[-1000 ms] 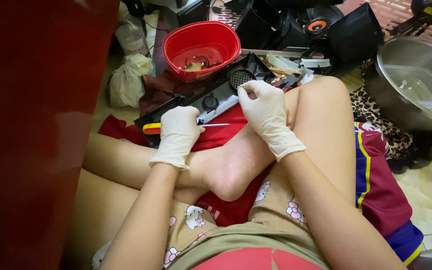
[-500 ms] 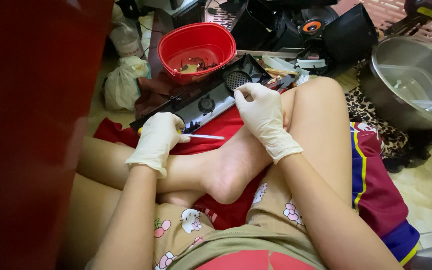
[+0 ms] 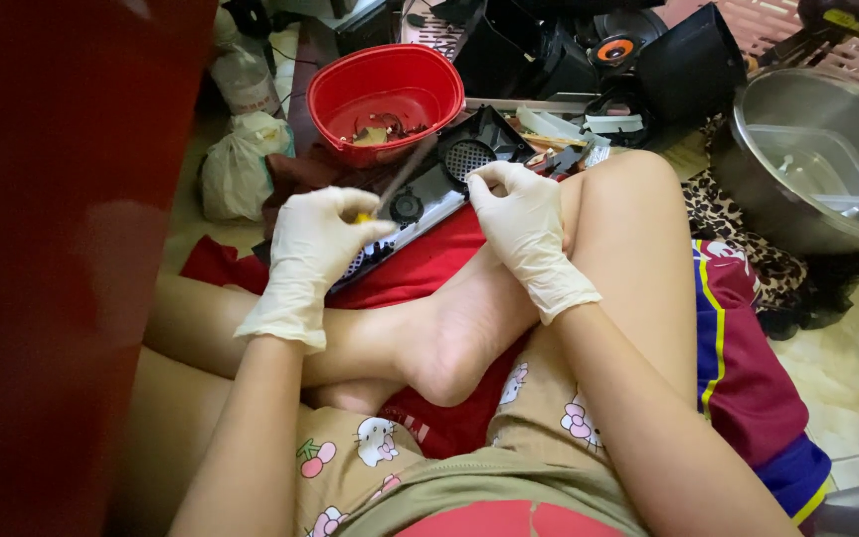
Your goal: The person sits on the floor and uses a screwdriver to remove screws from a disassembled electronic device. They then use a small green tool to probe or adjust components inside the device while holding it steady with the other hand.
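Note:
Both my hands wear pale rubber gloves. My left hand [image 3: 315, 244] grips a screwdriver [image 3: 397, 181] with a yellow handle, its shaft blurred and pointing up toward the red bowl. My right hand [image 3: 521, 214] pinches the edge of a black and silver device panel [image 3: 428, 199] with a round mesh grille. The panel lies across a red cloth [image 3: 429, 273] on my crossed legs.
A red plastic bowl [image 3: 428, 75] with small parts stands behind the panel. Black device housings [image 3: 683, 60] pile up at the back. A metal pot [image 3: 837, 209] holding a clear box is at right, white bags [image 3: 234, 159] at left, a red wall [image 3: 52, 249] beside me.
My left hand moved right and up, swinging the screwdriver from level to pointing upward over the panel. My right hand stayed on the panel's edge.

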